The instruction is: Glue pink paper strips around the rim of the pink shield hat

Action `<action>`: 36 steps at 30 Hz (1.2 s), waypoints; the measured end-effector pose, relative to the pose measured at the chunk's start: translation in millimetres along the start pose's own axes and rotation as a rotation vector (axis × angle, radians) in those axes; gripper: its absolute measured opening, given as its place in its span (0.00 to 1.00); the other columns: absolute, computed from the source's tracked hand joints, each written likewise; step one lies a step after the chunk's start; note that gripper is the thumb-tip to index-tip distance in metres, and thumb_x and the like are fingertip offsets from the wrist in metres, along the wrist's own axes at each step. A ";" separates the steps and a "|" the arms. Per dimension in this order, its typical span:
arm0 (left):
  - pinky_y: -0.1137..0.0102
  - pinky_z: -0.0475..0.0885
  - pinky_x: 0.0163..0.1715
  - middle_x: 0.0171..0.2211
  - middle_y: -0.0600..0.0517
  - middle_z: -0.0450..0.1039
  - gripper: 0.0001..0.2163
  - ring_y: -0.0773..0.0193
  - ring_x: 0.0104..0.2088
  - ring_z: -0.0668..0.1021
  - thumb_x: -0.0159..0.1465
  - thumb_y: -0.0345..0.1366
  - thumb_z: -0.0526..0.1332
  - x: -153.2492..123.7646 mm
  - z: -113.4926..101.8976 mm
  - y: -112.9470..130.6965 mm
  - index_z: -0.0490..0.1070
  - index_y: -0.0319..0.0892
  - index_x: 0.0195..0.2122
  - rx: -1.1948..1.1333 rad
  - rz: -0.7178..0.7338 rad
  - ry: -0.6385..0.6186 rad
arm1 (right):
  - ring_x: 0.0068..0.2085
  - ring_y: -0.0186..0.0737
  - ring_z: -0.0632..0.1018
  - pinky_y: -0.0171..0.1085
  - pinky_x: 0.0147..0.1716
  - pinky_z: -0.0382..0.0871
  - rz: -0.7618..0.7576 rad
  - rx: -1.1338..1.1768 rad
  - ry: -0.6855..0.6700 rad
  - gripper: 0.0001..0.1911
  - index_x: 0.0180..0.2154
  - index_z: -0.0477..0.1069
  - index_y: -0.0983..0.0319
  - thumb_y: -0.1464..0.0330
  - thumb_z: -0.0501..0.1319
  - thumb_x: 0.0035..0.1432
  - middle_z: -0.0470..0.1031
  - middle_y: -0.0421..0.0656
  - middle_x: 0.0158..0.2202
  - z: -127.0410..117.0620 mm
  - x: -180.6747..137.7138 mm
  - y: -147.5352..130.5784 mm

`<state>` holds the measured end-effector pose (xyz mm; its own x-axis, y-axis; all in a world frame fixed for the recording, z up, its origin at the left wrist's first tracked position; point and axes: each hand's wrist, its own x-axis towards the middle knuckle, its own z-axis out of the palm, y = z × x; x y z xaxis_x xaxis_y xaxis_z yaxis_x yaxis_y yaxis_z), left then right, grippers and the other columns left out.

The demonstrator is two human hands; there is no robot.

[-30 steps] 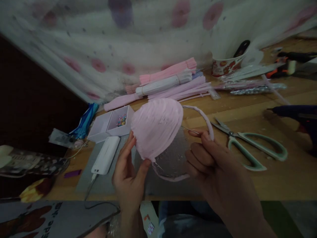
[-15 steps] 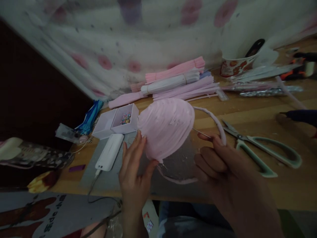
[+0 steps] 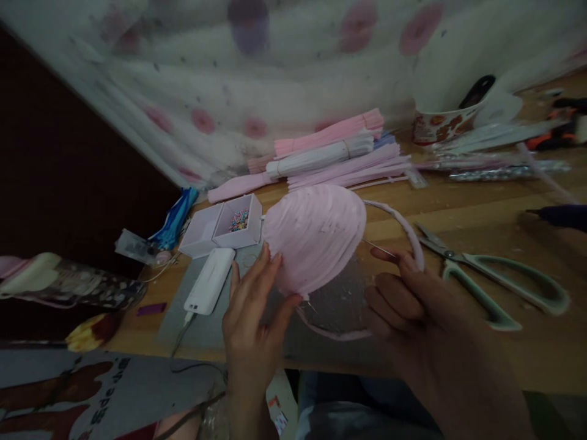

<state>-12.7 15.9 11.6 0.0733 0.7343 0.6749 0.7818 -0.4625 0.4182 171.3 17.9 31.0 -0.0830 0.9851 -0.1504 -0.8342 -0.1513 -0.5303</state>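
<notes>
In my left hand (image 3: 257,318) is a pale pink, rounded fan-shaped piece (image 3: 321,235) with a ridged, fuzzy surface. The fingers rest along its left edge and the thumb presses at the bottom. Behind it curves a thin pink-wrapped headband (image 3: 397,217), showing at the right and below; whether the two are joined is hidden. My right hand (image 3: 403,299) is closed, pinching a thin metal tool (image 3: 376,245) between thumb and index finger. Its slim tip points at the piece's right edge. Scissors (image 3: 458,256) with pale green handles lie beside my right hand.
Bundles of pink, white and lilac pipe cleaners (image 3: 339,146) lie at the back. On the left are a white box (image 3: 245,235) of small beads, a white power bank (image 3: 210,281) with a cable, and a bottle (image 3: 87,284). A paper tub (image 3: 443,125) stands back right.
The whole scene has shifted slightly to the right in the picture. Both hands keep their holds, and the pink piece stays in nearly the same pose.
</notes>
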 end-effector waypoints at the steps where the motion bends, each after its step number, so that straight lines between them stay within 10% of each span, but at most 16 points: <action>1: 0.53 0.56 0.68 0.62 0.56 0.69 0.28 0.58 0.61 0.72 0.64 0.34 0.65 0.6 -0.9 1.0 0.62 0.60 0.63 0.000 -0.009 -0.009 | 0.19 0.28 0.43 0.31 0.15 0.43 0.003 0.009 -0.009 0.05 0.32 0.76 0.57 0.64 0.64 0.60 0.38 0.29 0.18 0.7 -0.1 -0.3; 36: 0.51 0.64 0.64 0.56 0.48 0.76 0.31 0.52 0.56 0.77 0.58 0.33 0.70 2.6 6.6 8.1 0.64 0.50 0.63 -0.151 -0.096 0.022 | 0.19 0.27 0.41 0.29 0.14 0.42 0.011 0.022 0.041 0.06 0.32 0.75 0.61 0.65 0.65 0.55 0.39 0.27 0.17 -17.0 15.1 -8.8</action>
<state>-2.1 17.4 12.8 -0.0118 0.7686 0.6396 0.6827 -0.4612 0.5667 186.6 32.7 19.2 -0.0700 0.9791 -0.1908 -0.8451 -0.1598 -0.5101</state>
